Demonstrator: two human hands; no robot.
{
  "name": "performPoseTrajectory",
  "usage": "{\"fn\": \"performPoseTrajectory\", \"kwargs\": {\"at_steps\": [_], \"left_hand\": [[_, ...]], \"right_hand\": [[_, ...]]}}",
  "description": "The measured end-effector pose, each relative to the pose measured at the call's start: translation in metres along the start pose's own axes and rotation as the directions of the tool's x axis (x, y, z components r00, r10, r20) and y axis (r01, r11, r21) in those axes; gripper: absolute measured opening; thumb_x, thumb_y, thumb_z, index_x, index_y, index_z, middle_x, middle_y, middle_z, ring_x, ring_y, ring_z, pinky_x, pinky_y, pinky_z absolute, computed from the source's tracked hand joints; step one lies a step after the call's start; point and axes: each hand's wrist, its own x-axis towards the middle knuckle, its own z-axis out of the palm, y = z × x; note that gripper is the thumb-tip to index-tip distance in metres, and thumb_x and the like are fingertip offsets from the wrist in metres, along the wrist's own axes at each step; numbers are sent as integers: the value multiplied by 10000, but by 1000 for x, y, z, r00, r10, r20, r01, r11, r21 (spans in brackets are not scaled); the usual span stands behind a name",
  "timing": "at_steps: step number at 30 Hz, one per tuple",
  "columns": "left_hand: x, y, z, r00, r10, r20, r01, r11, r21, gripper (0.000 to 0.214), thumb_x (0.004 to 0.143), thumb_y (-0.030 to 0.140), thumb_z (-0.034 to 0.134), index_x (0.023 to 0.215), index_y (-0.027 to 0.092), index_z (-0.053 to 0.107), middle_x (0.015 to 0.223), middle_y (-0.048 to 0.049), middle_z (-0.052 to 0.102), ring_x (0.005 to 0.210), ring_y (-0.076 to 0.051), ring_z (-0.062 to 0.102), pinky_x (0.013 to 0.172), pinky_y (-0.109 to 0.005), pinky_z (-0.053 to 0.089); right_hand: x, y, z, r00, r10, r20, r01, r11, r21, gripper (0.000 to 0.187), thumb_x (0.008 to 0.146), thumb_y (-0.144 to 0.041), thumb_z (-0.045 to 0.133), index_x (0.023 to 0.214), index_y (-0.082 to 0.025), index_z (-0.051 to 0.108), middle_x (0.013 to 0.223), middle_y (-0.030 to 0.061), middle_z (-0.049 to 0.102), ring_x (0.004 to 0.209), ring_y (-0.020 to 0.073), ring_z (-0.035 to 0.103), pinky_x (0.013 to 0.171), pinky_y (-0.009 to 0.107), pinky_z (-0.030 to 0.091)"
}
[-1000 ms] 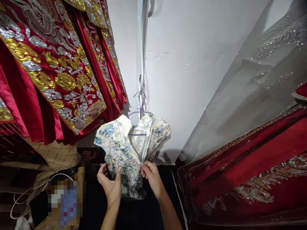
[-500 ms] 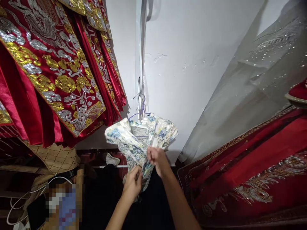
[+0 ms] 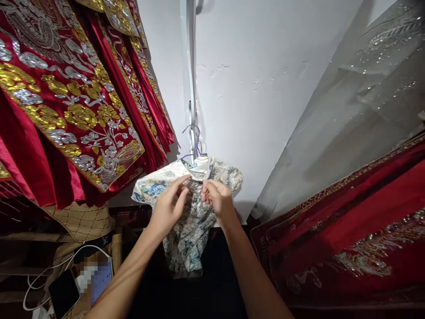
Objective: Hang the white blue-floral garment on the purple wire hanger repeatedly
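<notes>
A short-sleeved floral blouse (image 3: 189,243) in white, blue and green hangs in front of me on a purple hanger (image 3: 198,141). Its neckline is gathered between my two hands. On the left side of the collar, my left hand (image 3: 171,201) grips the edge with bent fingers and thumb. My right hand (image 3: 217,199) pinches the collar's right edge, its other fingers curled in. The blouse's lower part hangs loose beneath both hands.
Red garments with gold and silver embroidery (image 3: 89,110) hang at left. To the right are a sheer sparkly cloth (image 3: 332,115) and a red beaded garment (image 3: 352,239). A white upright bar (image 3: 189,57) runs along the wall. Lower left, a phone (image 3: 64,292) lies beside a white cable (image 3: 49,268).
Both hands have moved up from the blouse's front to its collar. The blouse's front edges, apart before, now meet at the neckline. My view has shifted slightly.
</notes>
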Motion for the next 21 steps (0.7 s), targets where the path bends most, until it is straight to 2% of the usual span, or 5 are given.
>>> {"fn": "performPoseTrajectory", "kwargs": {"at_steps": [5, 11, 14, 17, 21], "left_hand": [[33, 21, 4, 984, 168, -56, -162, 982, 97, 137, 929, 268, 569, 955, 221, 695, 890, -46, 684, 839, -198, 609, 789, -277, 423], [37, 26, -18, 903, 120, -412, -97, 992, 76, 114, 928, 276, 571, 926, 196, 653, 848, -18, 636, 802, -162, 583, 768, -250, 432], [37, 29, -27, 937, 96, -336, -74, 994, 78, 116, 920, 289, 593, 901, 191, 650, 813, -7, 633, 776, -153, 575, 751, -243, 429], [32, 28, -22, 975, 96, -199, -77, 992, 100, 120, 927, 293, 587, 913, 191, 649, 852, -16, 651, 810, -162, 591, 773, -253, 432], [25, 25, -12, 988, 137, -70, -125, 980, 154, 112, 941, 280, 566, 921, 196, 637, 883, -34, 654, 847, -182, 599, 817, -284, 435]], "right_hand": [[6, -10, -1, 985, -153, 76, 162, 979, -121, 332, 916, -393, 514, 651, -202, 567, 527, -20, 554, 485, 111, 421, 492, 241, 325], [5, 49, -13, 995, -92, -47, 79, 972, -221, 395, 878, -370, 517, 515, -215, 496, 439, -19, 488, 447, 124, 430, 491, 262, 330], [-1, 50, -12, 997, -78, 31, 82, 983, -166, 376, 897, -418, 517, 584, -211, 537, 476, -19, 528, 471, 123, 439, 504, 257, 336], [0, 26, -1, 986, -95, 135, 104, 992, -66, 337, 934, -506, 472, 814, -215, 594, 555, -24, 592, 488, 119, 452, 506, 243, 349], [12, -2, 13, 981, -156, 120, 157, 988, 0, 357, 958, -541, 446, 833, -218, 535, 582, -34, 580, 469, 99, 424, 484, 227, 333]]}}
